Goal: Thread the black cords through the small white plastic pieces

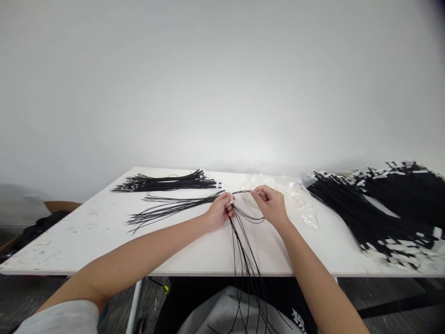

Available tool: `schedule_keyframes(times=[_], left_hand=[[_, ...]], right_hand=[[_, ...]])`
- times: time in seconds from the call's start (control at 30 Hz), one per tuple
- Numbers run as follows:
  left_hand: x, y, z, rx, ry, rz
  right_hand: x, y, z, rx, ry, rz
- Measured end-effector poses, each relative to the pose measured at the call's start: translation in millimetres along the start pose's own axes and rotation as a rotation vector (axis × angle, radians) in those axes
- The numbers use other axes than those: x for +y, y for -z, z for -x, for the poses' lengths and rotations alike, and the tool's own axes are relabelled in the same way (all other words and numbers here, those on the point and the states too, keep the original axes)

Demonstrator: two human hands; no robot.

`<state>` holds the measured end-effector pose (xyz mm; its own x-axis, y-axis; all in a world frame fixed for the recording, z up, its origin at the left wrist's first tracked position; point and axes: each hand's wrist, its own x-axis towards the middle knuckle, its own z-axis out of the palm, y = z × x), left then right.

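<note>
While my left hand (pixel 218 212) pinched the white connector (pixel 230 200) over the table (pixel 187 260), my right hand (pixel 271 204) gripped a black wire (pixel 241 191) between closed fingertips, just right of it. Good handling called, I judged, for a steady connector and a straight wire, kept clear of the loose wires (pixel 244 250) hanging over the front edge. Wire seating was too small to verify.

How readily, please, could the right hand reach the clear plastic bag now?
Likely yes: the plastic bag lies close by the right hand, nothing visibly between them, though that hand holds black wires.
</note>
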<state>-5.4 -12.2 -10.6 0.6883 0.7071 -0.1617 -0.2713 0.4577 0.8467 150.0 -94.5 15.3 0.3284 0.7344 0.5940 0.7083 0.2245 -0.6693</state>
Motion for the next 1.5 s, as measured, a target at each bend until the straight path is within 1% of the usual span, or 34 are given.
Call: schedule_keyframes(times=[0.17,0.5,0.67,0.93,1.1,1.2,1.4,1.5], left_hand=[[-0.1,0.0,-0.7,-0.003,0.002,0.005],[-0.5,0.4,-0.8,-0.019,-0.007,-0.015],[-0.9,1.1,-0.3,-0.036,-0.019,-0.017],[0.2,-1.6,3.1,-0.020,-0.038,-0.061],[-2.8,0.9,2.1,-0.025,-0.062,-0.104],[-4.0,2.7,1.0,-0.025,-0.069,-0.110],[-1.4,0.2,3.1,-0.076,-0.064,-0.120],[0.5,-1.4,5.0,-0.095,-0.060,-0.119]], right_hand=[[-3.2,0.9,0.4,-0.044,0.007,0.026],[1.4,-4.0,1.1,-0.033,0.039,0.082],[1.3,-3.8,1.7,-0.046,-0.007,0.062],[1.7,-2.4,0.3,-0.048,-0.060,0.061],[3.5,-3.5,0.2,-0.048,-0.083,0.060],[2.6,-4.4,1.0,-0.051,-0.032,0.073],[0.6,-4.6,2.1,-0.042,0.242,0.187],[2.0,-5.5,2.7,-0.030,0.313,0.165]])
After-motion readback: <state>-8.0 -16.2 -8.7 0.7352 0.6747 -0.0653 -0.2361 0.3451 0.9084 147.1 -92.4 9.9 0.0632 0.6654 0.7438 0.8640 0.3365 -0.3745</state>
